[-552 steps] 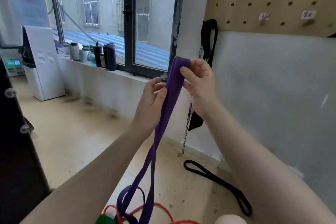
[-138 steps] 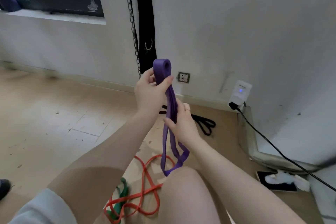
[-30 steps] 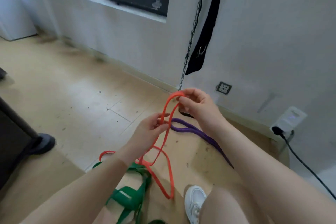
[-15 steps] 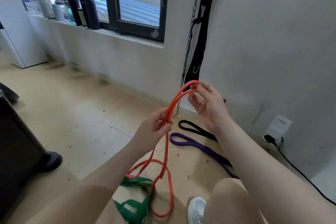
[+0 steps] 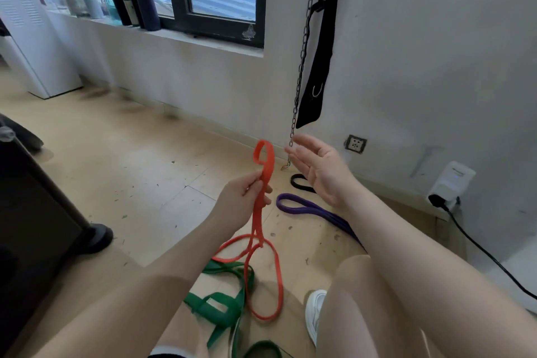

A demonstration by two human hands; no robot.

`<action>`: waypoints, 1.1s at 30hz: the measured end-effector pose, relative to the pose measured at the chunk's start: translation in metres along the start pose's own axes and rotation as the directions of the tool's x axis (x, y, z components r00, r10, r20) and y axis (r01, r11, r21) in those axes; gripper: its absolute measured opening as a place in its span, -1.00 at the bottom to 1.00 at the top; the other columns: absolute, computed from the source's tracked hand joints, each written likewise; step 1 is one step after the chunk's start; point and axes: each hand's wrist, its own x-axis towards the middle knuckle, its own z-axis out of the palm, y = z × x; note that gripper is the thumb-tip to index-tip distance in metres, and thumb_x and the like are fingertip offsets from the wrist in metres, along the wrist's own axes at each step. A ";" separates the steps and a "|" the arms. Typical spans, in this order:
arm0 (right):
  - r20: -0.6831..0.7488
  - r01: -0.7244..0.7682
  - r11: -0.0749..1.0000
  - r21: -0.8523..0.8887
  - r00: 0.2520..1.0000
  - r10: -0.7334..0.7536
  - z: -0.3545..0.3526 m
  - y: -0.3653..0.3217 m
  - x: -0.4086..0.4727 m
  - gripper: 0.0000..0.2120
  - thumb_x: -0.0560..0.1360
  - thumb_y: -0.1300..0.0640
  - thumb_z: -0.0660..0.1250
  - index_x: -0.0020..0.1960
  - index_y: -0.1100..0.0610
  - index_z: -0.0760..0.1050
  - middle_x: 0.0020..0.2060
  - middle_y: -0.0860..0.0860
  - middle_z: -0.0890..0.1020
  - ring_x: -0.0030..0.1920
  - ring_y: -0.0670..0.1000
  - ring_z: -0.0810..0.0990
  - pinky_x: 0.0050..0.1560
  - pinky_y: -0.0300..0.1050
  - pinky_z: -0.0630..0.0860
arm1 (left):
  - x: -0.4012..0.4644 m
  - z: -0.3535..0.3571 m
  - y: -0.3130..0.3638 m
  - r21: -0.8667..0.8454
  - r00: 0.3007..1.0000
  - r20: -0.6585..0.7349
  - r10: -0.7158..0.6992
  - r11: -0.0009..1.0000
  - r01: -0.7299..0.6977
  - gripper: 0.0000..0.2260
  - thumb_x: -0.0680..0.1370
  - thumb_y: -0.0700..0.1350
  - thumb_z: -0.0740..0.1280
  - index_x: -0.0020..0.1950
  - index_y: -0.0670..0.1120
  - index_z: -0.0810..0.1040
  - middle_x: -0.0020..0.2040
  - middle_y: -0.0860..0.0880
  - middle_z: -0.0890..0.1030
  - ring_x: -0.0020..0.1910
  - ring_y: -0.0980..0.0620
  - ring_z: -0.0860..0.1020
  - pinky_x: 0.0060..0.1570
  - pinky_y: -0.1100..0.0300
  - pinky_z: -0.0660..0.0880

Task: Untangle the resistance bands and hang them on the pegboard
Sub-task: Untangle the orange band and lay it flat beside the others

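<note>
- We are untangling: our left hand [image 5: 242, 200] pinches the orange band [image 5: 263, 180] at centre frame.
- Our right hand [image 5: 319, 168] hovers, fingers wide.
- Next, we likely free its knotted loops.

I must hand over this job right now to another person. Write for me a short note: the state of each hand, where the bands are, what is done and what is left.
Left hand: grips the orange band near its top loop; the rest hangs to the floor, twisted just below the grip.
Right hand: open, palm up, holds nothing.
Purple band: lies alone on the floor by the wall, looks untangled.
Black band: on the floor behind it, partly hidden by the right hand.
Green band: bunched on the floor, under the orange loops.
Done: purple looks freed.
Left: separate orange from green, then hang all bands; the pegboard is out of view.
</note>
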 end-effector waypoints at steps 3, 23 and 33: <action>-0.062 -0.027 0.954 -0.300 0.998 0.009 0.007 0.018 -0.010 -0.64 0.56 0.20 0.23 0.34 0.18 0.35 0.26 0.04 0.49 0.13 0.02 0.57 0.21 -0.11 0.49 | 0.003 -0.003 0.012 -0.210 0.995 -0.061 -0.082 0.975 0.068 -0.74 0.62 -0.25 0.09 0.23 -0.14 0.48 -0.14 -0.09 0.57 -0.24 -0.01 0.57 -0.08 0.08 0.60; 0.332 0.195 0.746 -0.637 0.943 0.038 0.043 0.059 -0.037 -0.65 0.48 0.17 0.35 0.24 0.03 0.38 -0.13 0.03 0.64 -0.08 0.06 0.63 0.03 0.01 0.60 | 0.033 -0.049 0.046 -0.683 0.929 -0.201 -0.311 0.724 0.095 -0.84 0.62 -0.27 0.10 0.16 -0.28 0.37 -0.15 -0.15 0.52 -0.25 -0.04 0.59 -0.24 0.16 0.62; 0.086 -0.030 0.963 -0.269 0.995 0.056 0.037 0.050 -0.025 -0.90 0.52 0.26 0.27 0.00 0.11 0.48 -0.22 0.01 0.68 -0.30 -0.05 0.62 -0.21 -0.15 0.54 | 0.015 -0.037 0.019 -0.224 0.946 0.045 -0.322 0.919 0.323 -0.70 0.61 0.05 0.13 0.17 -0.12 0.47 0.05 -0.08 0.64 0.04 0.03 0.60 0.12 0.03 0.49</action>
